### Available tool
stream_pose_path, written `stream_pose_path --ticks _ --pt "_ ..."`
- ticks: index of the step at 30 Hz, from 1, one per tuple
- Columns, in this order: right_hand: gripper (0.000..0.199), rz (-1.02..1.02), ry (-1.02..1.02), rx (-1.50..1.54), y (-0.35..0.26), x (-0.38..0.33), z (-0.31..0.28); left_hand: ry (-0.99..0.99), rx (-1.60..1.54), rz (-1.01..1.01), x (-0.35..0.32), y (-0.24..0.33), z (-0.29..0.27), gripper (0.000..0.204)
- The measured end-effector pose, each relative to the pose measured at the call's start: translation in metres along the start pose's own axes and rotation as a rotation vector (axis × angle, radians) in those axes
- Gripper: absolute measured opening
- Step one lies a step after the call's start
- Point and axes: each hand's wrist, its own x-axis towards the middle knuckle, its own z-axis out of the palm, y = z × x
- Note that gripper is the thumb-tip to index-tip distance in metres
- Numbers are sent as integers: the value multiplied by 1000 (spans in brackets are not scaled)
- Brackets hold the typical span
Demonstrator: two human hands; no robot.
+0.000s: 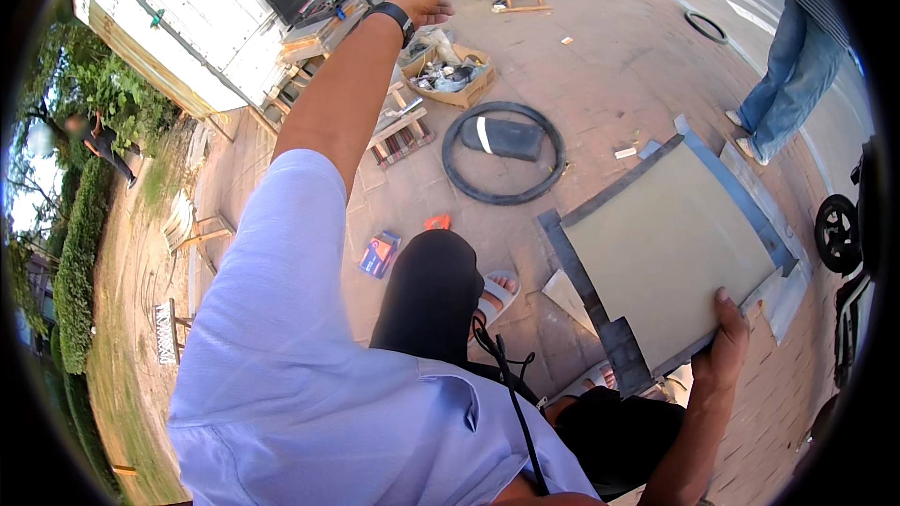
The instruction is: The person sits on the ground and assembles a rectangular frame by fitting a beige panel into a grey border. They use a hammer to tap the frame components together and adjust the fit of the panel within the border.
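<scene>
Panel (670,244) lies ahead and left of my right hand (726,347), which clamps its near edge, thumb on top; long axis hard to call. Left hand (424,3) is farther, out front, fingers loosely extended, nothing visible in them.

Grips a dark-edged beige panel (670,234) by its near edge with the right hand (722,349), laying the thumb (723,300) on its face. Stretches the left hand (427,2) far forward, wearing a dark wristband (396,21). Faces a black tyre (503,198) around a dark pad (516,139) on brick paving (581,61), and a cardboard box (480,87) of odds and ends (448,71).
</scene>
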Motion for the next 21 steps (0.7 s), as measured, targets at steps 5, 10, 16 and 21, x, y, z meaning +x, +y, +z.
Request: stream_pose_path --ticks 5,10,16,21 --pt "54 12 -10 13 -2 -3 4 226 -174 -94 -15 -60 -57 25" --pt "54 28 -32 11 -3 -7 4 534 -143 -245 -54 -104 -162 23" --pt "51 14 -21 -9 -5 -13 10 942 -429 -167 -99 -124 -240 25" --pt "45 -22 -31 44 -3 -9 14 752 -442 -129 -96 -120 -214 23"
